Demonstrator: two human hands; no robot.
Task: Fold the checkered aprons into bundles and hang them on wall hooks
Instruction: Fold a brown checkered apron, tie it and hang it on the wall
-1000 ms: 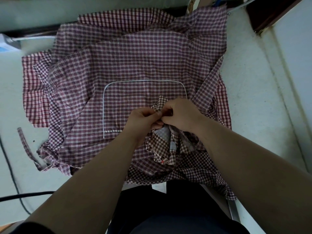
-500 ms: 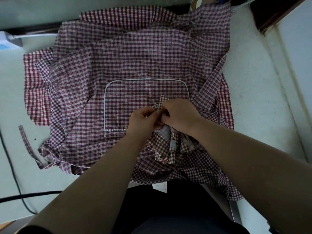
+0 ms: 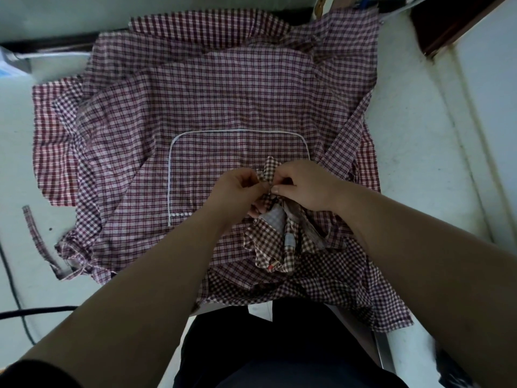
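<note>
maroon-white checked aprons, brown-white gingham bundle

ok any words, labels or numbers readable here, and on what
No text can be read. The checkered aprons show only their pattern; the bundle that the left hand and right hand pinch shows no legible tag. The cardboard at the far edge and the blue and white object at the left edge are too blurred to show any print.

The left hand, right hand and both forearms are bare, a dark sleeve edge shows at lower left, and near-black clothing fills the bottom centre.
</note>
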